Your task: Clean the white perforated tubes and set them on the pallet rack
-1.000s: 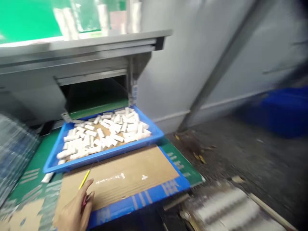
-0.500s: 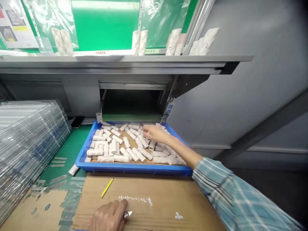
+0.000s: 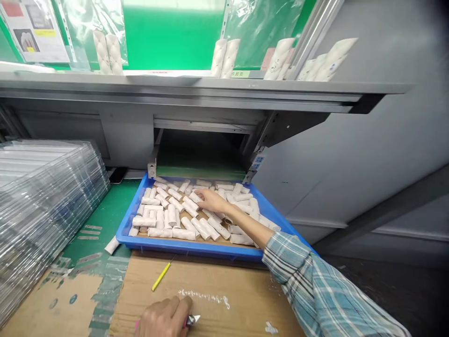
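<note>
The right hand (image 3: 214,201) rests with its fingers loosely together on white rolled tubes (image 3: 184,234), which lie loose and crowded in a blue plastic tray (image 3: 189,250). The left hand (image 3: 164,318), closed around a pink-handled craft knife (image 3: 192,319), sits on a cardboard sheet (image 3: 228,281) just before the tray.

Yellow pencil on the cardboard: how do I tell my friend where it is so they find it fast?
Find the grey metal shelf, then the blue tray of white tubes below it. In front of the tray lies brown cardboard. On it is a thin slanted yellow pencil, the only yellow thing there.
</note>
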`<state>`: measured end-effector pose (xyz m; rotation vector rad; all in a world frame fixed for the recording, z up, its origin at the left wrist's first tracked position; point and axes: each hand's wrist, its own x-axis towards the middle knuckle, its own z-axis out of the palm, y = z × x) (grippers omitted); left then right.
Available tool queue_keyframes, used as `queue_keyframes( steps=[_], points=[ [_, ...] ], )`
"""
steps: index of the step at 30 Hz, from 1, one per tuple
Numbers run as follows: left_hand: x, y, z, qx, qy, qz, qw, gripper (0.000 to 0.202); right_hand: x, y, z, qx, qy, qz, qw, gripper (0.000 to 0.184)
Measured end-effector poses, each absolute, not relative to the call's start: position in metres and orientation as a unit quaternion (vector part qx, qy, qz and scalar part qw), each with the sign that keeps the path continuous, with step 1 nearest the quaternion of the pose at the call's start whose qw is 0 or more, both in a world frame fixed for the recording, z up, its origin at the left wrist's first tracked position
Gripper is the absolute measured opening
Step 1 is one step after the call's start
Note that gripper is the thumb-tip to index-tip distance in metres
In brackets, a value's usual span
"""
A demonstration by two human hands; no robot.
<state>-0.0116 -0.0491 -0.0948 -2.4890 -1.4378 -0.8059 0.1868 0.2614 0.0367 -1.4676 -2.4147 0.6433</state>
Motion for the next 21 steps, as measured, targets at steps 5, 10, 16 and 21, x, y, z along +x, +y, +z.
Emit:
queue_keyframes(
  steps=[5, 10, 16, 21],
  points=[
    [-0.014, -0.056, -0.081, -0.815, -0.47, -0.337, -0.018, 0.038, 0.202, 0.197, 0.054, -0.424, -0.777, 0.365, 0.289, 0.051],
    [-0.008, -0.056, -0.028, -0.747, -0.467, -0.458, -0.12, 0.032, 0.214, 0.103, 0.055, -0.338, -0.709, 0.491, 0.376, 0.057],
    [0.003, -0.015, 0.058, -0.751, -0.441, -0.457, -0.182, 0.044, 0.214, 0.042, 0.052, -0.289, -0.571, 0.631, 0.438, 0.048],
    [0.012, 0.017, 0.058, -0.745, -0.424, -0.432, -0.279, 0.057, 0.216, 0.044, 0.048, -0.261, -0.505, 0.679, 0.464, 0.051]
  ],
)
